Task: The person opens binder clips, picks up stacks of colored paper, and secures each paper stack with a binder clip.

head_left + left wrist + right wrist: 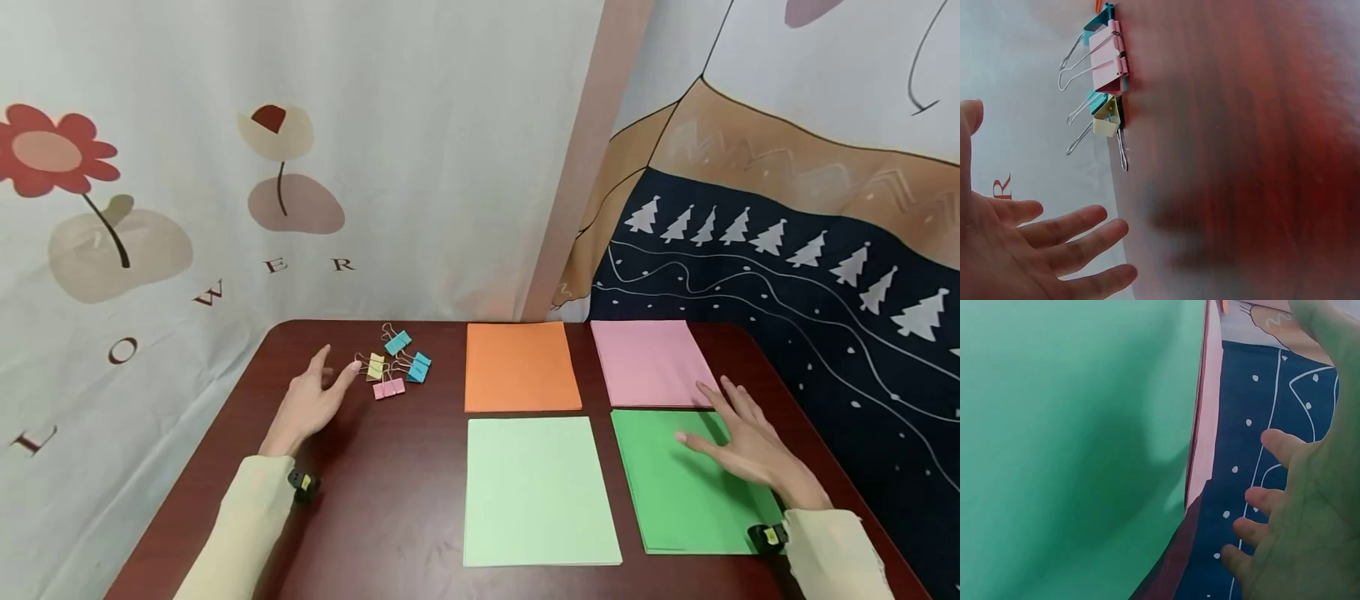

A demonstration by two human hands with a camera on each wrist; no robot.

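My left hand (307, 404) hovers over the table's left side with fingers spread, holding nothing. Its thumb tip is nearest to a yellow binder clip (376, 367); whether they touch, I cannot tell in the head view, but the left wrist view has them apart. Beside it lie a pink binder clip (389, 389) and two blue binder clips (418, 368). At the right, my right hand (750, 450) hangs above a stack of green paper (675, 500), fingers extended and nothing in them, its shadow falling on the sheets. Pink paper (648, 362) lies just beyond the fingertips.
Orange paper (521, 367) lies at the back middle, with light green paper (540, 492) in front of it. The dark brown table (390, 500) meets a white flower-printed cloth (420, 167) at the back and a navy tree-printed cloth (847, 350) at the right.
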